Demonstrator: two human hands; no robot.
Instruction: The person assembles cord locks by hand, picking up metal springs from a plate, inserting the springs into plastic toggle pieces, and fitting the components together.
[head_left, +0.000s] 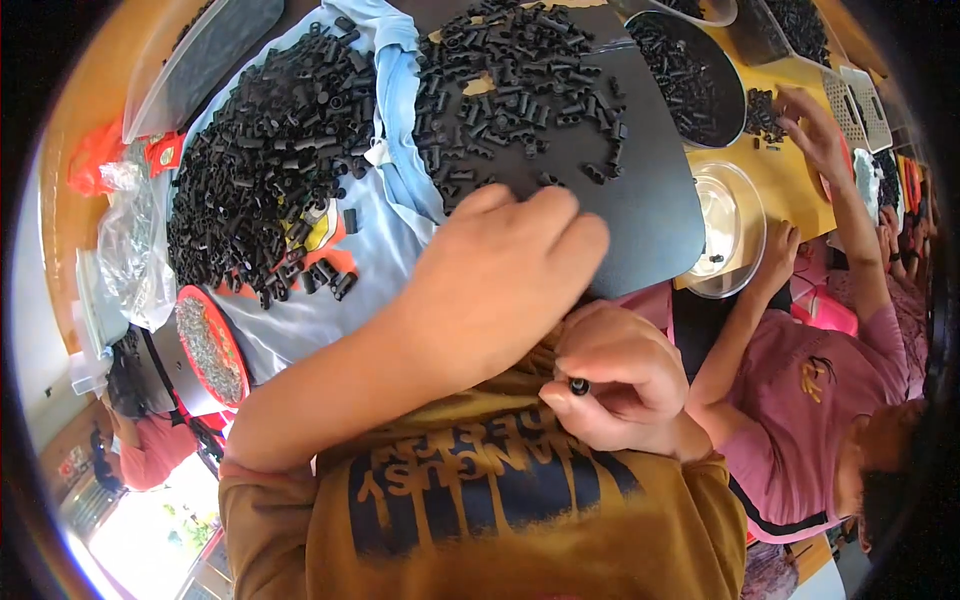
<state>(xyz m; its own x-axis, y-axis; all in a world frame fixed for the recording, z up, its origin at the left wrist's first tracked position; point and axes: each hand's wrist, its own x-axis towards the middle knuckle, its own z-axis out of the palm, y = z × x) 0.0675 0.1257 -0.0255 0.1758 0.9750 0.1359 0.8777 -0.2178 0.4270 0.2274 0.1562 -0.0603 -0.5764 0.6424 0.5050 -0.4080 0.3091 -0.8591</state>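
Note:
In front of me a dark board point(655, 215) carries many scattered small black tubular plastic parts point(520, 105). To its left, a large heap of similar black parts point(265, 160) lies on a light blue cloth point(345, 285). My left hand point(510, 265) is over the board's near edge, its fingers curled down and the tips hidden behind the knuckles. Close to my chest, my right hand point(630, 375) pinches a small black tubular part point(579, 386) between thumb and forefinger, one round end showing.
At left sit a red-rimmed dish point(238, 365) of small clear pieces and a plastic bag point(135, 245). On the right are a clear round container point(755, 215) and a dark bowl point(738, 120) of black parts. A co-worker's hand point(815, 130) reaches over the yellow table beside several parts.

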